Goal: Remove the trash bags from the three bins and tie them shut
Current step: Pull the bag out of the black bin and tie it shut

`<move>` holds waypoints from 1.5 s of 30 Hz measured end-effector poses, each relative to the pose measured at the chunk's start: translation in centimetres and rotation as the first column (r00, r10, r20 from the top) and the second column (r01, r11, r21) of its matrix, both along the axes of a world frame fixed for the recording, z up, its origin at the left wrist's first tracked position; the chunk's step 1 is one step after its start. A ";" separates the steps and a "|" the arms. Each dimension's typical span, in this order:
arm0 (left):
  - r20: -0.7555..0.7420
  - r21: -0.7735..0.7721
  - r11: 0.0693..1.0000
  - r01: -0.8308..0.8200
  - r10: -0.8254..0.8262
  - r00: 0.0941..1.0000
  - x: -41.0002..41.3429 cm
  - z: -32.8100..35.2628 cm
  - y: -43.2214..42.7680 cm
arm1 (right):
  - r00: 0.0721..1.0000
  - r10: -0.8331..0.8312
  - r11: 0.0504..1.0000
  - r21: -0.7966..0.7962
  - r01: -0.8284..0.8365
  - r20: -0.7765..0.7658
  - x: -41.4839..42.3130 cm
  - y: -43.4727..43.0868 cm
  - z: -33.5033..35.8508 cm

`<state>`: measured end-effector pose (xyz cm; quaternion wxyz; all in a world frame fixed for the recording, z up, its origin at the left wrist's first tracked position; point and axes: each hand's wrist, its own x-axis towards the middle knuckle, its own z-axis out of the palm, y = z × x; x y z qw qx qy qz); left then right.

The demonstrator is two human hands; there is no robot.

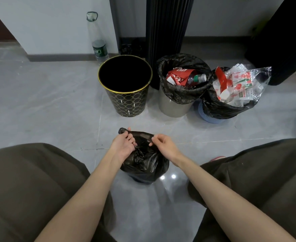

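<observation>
— Judging by the floor (56, 102), how much of the task is done?

— One bag is out. A black trash bag (144, 163) is seen on the tiles between the person's knees, and its mouth is gathered at the top. The black-and-gold bin (126, 102) behind it is seen unlined and dark inside. The tying itself appears to be in progress; no finished knot can be made out.

— How is the bag held?

— It is gripped by both hands. One gathered end of the rim is pinched by the left hand (122, 145), with a twisted tip poking out past its fingers (129, 137). The opposite stretch of plastic is pinched by the right hand (163, 144) between thumb and forefinger, the other fingers being loosely curled.

— What is left?

— Two bags are left, as it seems. The grey bin (175, 107) in the middle is lined with a black bag folded over its rim, and red packaging and a bottle are seen inside. The blue bin (212, 117) on the right is nearly hidden by its liner and is overflowing with clear and red wrappers.

— And the counts?

— Three bins are counted: one emptied, two full. Three black bags are counted, one of them lifted out. One tall clear bottle (98, 44) is seen against the wall.
</observation>
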<state>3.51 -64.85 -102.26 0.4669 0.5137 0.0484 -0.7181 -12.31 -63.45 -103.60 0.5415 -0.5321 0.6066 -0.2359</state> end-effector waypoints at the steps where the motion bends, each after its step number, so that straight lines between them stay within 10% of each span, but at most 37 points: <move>1: -0.012 0.011 1.000 -0.005 0.006 1.000 0.1 0.0 0.0 | 0.997 0.043 0.999 -0.007 -0.044 -0.062 0.3 0.1 -0.5; 15: -0.080 0.080 0.982 -0.169 0.175 0.981 0.0 -0.8 0.4 | 0.927 0.290 0.955 0.141 -0.263 -0.239 2.8 1.8 -0.8; 26: -0.084 0.027 0.975 -0.220 0.221 0.972 0.8 0.9 -0.9 | 0.992 0.094 0.983 0.167 -0.077 -0.090 2.9 0.8 -0.4; 32: -0.091 0.037 0.979 -0.199 0.201 0.975 0.5 1.9 -1.0 | 0.885 0.328 0.944 0.149 -0.294 -0.331 3.4 1.6 0.1; 45: -0.106 0.161 0.967 -0.196 0.215 0.971 0.1 2.7 -1.1 | 0.939 0.168 0.983 0.116 -0.139 -0.301 5.5 1.8 -1.6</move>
